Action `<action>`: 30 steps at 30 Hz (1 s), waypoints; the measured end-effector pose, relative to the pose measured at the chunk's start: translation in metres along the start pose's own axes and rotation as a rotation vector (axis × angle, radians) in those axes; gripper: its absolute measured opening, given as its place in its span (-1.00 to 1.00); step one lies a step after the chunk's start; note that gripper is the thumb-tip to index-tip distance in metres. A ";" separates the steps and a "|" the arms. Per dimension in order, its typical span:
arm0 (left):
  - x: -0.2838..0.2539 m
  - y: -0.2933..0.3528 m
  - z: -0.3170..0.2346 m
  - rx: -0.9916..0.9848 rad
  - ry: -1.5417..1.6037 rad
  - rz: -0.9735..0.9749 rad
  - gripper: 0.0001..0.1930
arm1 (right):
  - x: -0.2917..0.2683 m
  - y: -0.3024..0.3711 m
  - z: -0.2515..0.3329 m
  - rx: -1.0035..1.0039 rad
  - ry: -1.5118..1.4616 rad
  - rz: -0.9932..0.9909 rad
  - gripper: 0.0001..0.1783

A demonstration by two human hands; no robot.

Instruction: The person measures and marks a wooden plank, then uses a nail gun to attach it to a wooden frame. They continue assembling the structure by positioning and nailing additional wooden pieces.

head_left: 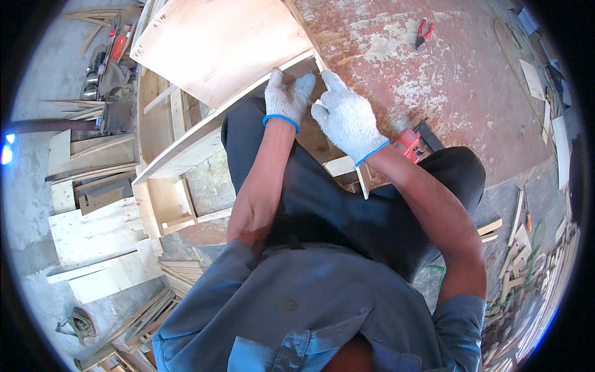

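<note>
My left hand (286,99), in a white knit glove with a blue cuff, is at the near edge of a pale wooden frame (242,96). Its thumb and fingers are apart, and its fingertips are close to the frame's edge. Beside it, my right hand (350,121), gloved alike, closes over a narrow wooden rail (364,180). The rail's lower end shows below the wrist, between my legs. A broad pale panel (223,46) lies across the top of the frame. My palms and the gripped part of the rail are hidden.
A red tool with a black part (409,144) stands beside my right knee. Red-handled pliers (423,34) lie on the worn reddish floor (458,93). Boards (96,229) and several tools lie at left. Wood strips (520,260) and a green cord (538,248) are at right.
</note>
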State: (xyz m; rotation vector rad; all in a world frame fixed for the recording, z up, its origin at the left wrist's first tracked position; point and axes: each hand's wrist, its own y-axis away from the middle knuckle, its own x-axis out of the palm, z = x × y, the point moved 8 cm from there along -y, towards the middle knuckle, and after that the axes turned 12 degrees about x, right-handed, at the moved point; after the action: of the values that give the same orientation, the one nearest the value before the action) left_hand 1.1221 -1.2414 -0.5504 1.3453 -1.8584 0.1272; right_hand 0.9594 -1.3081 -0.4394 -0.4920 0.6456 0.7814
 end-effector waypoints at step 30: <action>0.017 0.029 -0.022 0.003 -0.197 0.080 -0.33 | -0.038 -0.023 -0.016 0.137 -0.358 -0.004 -0.64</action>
State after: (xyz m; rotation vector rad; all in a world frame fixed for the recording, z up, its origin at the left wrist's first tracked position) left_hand 1.1087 -1.2302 -0.5145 1.3253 -2.0785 0.0394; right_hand 0.9506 -1.3509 -0.4206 -0.2197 0.3618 0.7917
